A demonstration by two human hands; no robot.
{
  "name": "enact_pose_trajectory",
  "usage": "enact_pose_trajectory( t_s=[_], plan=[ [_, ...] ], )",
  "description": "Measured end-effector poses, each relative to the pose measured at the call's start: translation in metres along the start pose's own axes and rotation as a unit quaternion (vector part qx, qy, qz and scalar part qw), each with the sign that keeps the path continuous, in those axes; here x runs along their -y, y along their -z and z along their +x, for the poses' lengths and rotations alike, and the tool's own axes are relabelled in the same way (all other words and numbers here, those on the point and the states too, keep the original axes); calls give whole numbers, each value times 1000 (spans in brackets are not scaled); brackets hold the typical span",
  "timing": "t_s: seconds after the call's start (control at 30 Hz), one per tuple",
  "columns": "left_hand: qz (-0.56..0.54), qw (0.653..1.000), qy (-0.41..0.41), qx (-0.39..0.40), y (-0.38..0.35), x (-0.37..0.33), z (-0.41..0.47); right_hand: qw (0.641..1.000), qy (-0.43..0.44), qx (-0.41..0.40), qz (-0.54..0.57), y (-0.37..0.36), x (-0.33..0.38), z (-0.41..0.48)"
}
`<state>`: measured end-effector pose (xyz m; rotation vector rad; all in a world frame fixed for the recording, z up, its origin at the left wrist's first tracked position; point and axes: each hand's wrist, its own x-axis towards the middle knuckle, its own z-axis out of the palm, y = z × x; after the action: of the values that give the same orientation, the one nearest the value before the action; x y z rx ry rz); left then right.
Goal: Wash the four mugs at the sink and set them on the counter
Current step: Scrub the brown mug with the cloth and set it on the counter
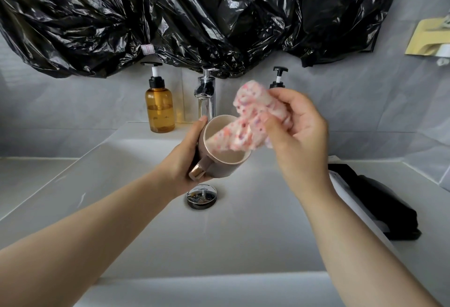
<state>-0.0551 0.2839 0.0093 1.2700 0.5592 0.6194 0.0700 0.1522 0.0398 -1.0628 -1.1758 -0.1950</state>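
Over the white sink (136,185), my left hand (181,160) grips a brown mug (219,170) with a cream inside and a shiny copper handle. The mug is tilted with its mouth toward me. My right hand (299,133) holds a pink-and-white speckled cloth (250,121), and one end of the cloth hangs into the mug's mouth. No other mugs are in view.
A chrome tap (206,92) stands behind the mug, with an amber pump bottle (159,109) to its left and a second pump top (278,77) to its right. The chrome drain (201,195) lies below the mug. A black folded item (379,202) rests on the right counter. Black plastic sheeting (194,14) hangs above.
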Motion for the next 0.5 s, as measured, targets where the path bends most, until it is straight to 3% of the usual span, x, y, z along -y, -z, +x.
enact_pose_trajectory(
  t_s=[0.13, 0.23, 0.33, 0.5],
  plan=[
    [5, 1000, 25, 3, -5, 4, -1, 997, -22, -62, 31, -1, -3, 1],
    [3, 1000, 24, -14, -4, 2, -2, 998, -32, 54, -10, -6, -6, -7],
    [-16, 999, 15, -36, -5, -5, -7, 969, 16, 208, -130, -9, -4, -14],
    [-41, 998, 15, -42, -3, -4, -7, 948, 88, 225, -206, -1, -7, -10]
  ],
)
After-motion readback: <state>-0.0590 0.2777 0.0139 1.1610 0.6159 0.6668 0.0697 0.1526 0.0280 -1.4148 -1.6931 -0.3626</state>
